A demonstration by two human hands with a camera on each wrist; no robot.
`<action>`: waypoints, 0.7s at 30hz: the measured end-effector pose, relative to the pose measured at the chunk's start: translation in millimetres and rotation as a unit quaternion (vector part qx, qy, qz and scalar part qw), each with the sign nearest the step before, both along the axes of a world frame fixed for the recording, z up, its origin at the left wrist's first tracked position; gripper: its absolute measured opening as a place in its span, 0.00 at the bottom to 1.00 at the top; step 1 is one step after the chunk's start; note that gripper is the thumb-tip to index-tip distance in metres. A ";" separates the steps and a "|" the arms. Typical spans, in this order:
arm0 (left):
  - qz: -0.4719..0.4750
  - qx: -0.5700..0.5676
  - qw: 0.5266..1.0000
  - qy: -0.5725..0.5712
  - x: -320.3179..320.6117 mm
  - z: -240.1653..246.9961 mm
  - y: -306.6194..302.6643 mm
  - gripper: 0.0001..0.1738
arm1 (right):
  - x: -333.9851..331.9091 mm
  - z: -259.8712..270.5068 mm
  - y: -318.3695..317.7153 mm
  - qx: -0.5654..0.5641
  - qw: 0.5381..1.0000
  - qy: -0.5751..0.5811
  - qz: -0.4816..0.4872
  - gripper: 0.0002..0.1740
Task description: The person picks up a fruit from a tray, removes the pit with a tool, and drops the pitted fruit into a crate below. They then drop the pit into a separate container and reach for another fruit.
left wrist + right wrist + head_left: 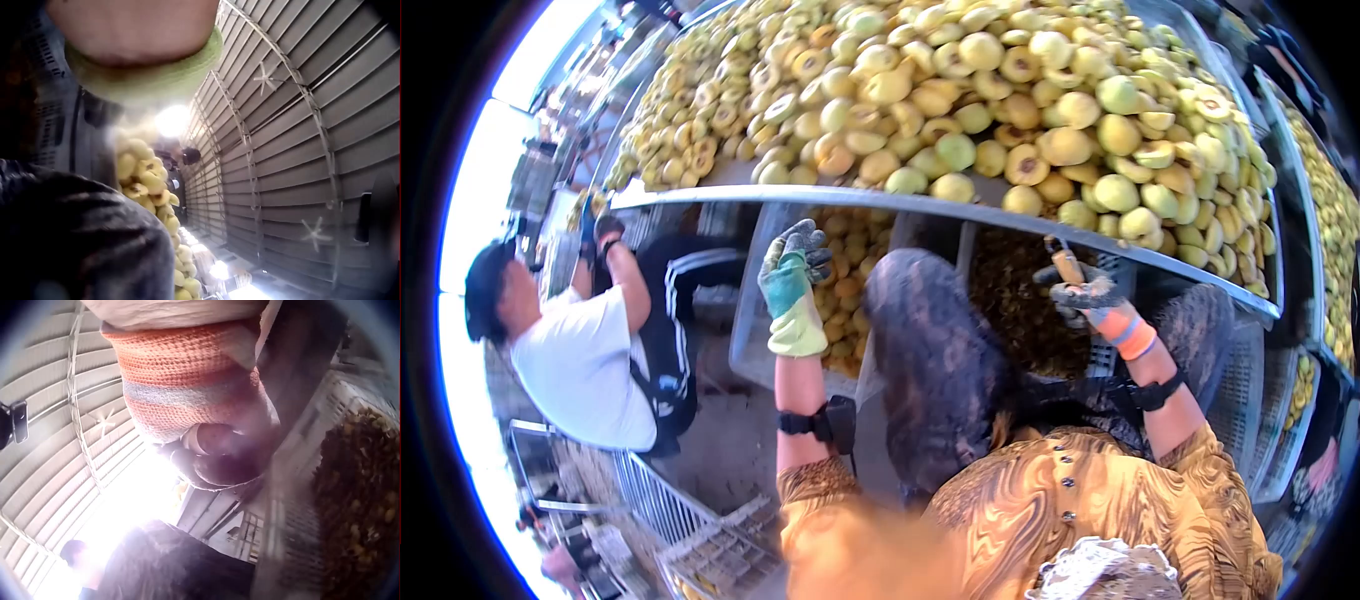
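Note:
In the head view my left hand (pixel 795 290), in a green and yellow glove with grey fingers, is raised over a crate of yellow fruit (pixel 840 285), fingers loosely bent, with no object visible in it. Only the glove's pale green cuff (pixel 150 78) shows in the left wrist view. My right hand (pixel 1100 305), in an orange-cuffed glove with dark fingers, grips a small wooden-handled tool (pixel 1067 266) with a metal tip. Below it is a crate of dark brown bits (pixel 1025 300). The right wrist view shows the curled fingers (pixel 219 469) around the handle's end (pixel 211 439).
A long metal-edged table (pixel 800 194) piled with halved and whole yellow fruit (pixel 890 85) stands in front. A person in a white shirt (pixel 590 370) sits at the left. My knee (pixel 930 350) is between the crates. More fruit trays (pixel 1315 200) stand at the right.

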State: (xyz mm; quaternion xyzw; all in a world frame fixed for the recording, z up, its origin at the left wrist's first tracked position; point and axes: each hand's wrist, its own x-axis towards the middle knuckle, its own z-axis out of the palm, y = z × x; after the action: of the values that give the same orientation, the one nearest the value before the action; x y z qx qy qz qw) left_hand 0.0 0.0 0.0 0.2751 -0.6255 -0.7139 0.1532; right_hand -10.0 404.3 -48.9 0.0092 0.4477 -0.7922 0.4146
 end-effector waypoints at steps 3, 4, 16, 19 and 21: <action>-0.119 -0.128 0.985 0.014 -43.0 63.8 26.1 0.12 | 1.7 16.1 -29.7 0.045 0.995 0.060 -0.058 0.30; -0.146 -0.195 0.969 0.040 -56.5 63.4 45.4 0.12 | 0.6 16.1 -23.3 0.078 0.991 0.090 -0.066 0.30; -0.268 -0.772 0.573 -0.060 -179.5 -12.3 176.8 0.19 | 4.4 12.4 11.6 0.012 0.980 0.154 -0.126 0.27; -0.294 -0.736 0.610 0.009 -166.2 2.8 165.7 0.17 | 2.9 13.7 15.1 -0.147 0.979 0.076 -0.123 0.27; -0.255 -0.696 0.671 0.021 -158.2 7.7 159.6 0.15 | 6.0 20.6 15.0 -0.028 0.975 0.179 -0.129 0.30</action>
State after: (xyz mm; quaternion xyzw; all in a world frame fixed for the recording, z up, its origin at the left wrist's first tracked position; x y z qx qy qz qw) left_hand -158.2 159.6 7.7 -0.0963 -0.9834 -0.0886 0.1257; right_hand -4.0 419.3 -28.2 -0.0872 0.4872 -0.8400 0.2222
